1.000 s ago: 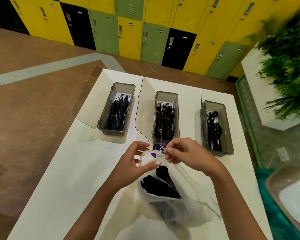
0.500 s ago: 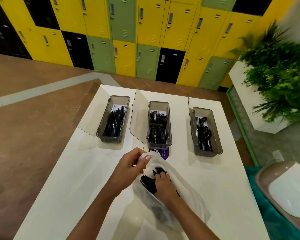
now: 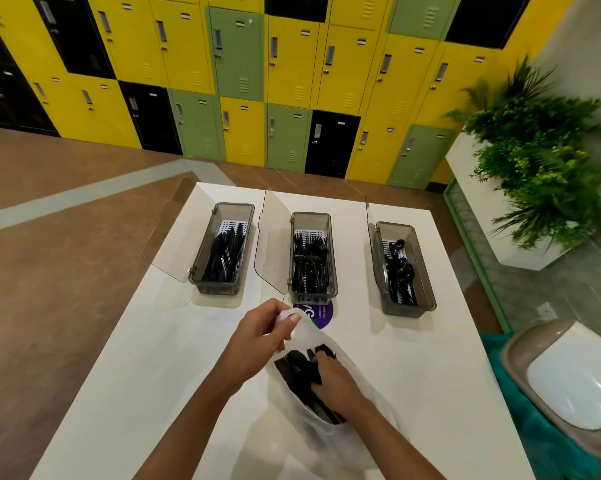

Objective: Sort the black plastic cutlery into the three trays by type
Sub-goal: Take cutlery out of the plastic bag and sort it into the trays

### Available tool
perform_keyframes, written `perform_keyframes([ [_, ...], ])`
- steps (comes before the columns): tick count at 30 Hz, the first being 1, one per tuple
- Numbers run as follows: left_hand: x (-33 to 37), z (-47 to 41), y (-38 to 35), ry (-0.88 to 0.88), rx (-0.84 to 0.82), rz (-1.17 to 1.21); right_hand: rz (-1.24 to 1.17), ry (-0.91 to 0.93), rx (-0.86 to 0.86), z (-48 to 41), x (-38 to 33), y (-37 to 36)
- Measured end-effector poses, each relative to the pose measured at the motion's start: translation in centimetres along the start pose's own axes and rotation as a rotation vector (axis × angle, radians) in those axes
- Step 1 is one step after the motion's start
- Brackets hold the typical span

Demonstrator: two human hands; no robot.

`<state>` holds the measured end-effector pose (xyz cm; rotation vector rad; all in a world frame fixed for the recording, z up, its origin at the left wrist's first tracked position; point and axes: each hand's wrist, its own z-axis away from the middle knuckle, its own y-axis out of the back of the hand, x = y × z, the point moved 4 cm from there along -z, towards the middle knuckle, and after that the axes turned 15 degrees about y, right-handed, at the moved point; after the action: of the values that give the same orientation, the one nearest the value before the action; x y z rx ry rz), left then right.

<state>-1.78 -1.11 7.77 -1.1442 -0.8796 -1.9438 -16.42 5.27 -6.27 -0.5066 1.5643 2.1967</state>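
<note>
Left hand pinches the plastic bag rim | right hand lies inside, fingers curled among black cutlery | fingertips hidden; we cannot tell whether it grips any.

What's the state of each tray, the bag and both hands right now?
left tray, lid open, partly filled.
middle tray, lid open, partly filled.
right tray, lid open, partly filled.
plastic bag, mouth open, loose cutlery inside.
left hand, pinches the bag's rim, lifting it open.
right hand, inside the bag on the loose cutlery; grip unclear.
</note>
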Motion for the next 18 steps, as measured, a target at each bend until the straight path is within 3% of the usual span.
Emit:
perform_keyframes([
  [7,0.3,-0.2,0.3,0.012,0.001,0.007,-0.173,0.021,-0.039,1.5,-0.9,2.8],
  [11,0.8,-0.2,0.2,-0.009,0.004,0.017,-0.187,0.079,0.074,3.6,-1.7,5.3],
  [18,0.8,-0.5,0.5,-0.014,0.065,0.12,-0.481,0.198,0.13,6.4,-3.6,8.4],
])
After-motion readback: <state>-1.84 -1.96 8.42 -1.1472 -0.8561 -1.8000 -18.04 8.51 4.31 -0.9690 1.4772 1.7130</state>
